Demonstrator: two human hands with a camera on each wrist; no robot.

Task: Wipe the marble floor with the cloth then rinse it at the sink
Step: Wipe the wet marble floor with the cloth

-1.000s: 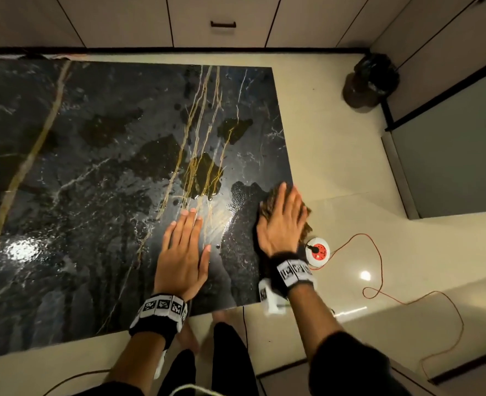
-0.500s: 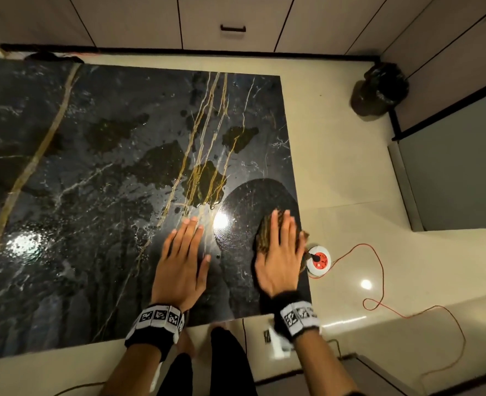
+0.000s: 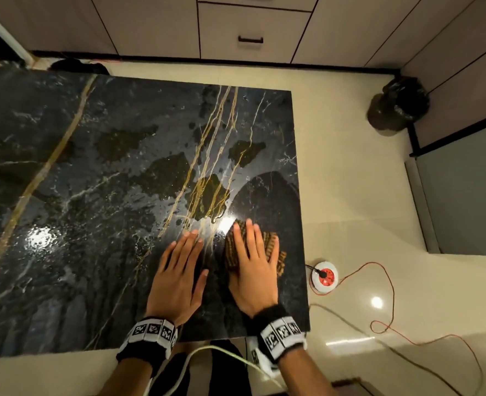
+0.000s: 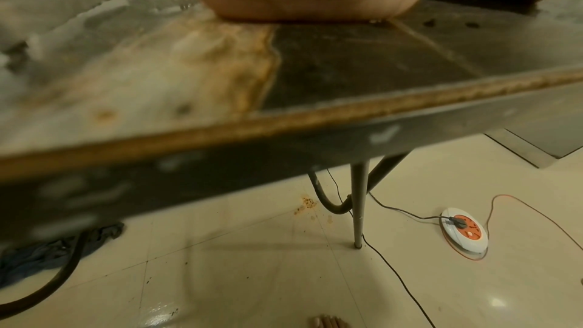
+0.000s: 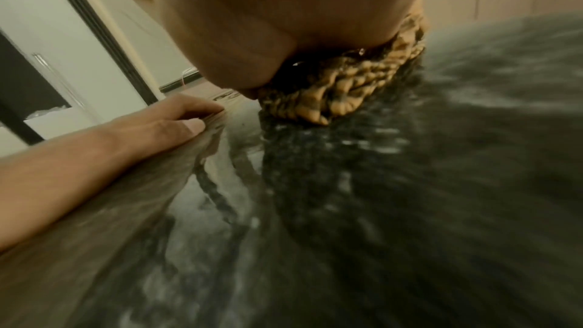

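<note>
Wiping step in hand, rinsing not yet begun. Right hand [image 3: 254, 270] pressed flat, fingers straight, on the brown knitted cloth [image 3: 270, 247] near the right edge of the black gold-veined marble worktop [image 3: 93, 195]; left hand [image 3: 179, 275] spread flat just left of the cloth. Wet patches [image 3: 207, 192] beyond the cloth: probably next, strokes pushed toward them.

Lighting: dim, warm, from overhead. Glare: two bright reflections on the wet marble slab [image 3: 121, 195], one just beyond the right hand [image 3: 254, 277], one at left; a further spot on the cream floor tiles [image 3: 377, 302]. Head view: sharp, lines bowed towards the edges. Left wrist view: slab edge blurred, floor sharper. Right wrist view: heavy streaked blur over the slab; cloth [image 5: 347, 86] fairly crisp.
</note>
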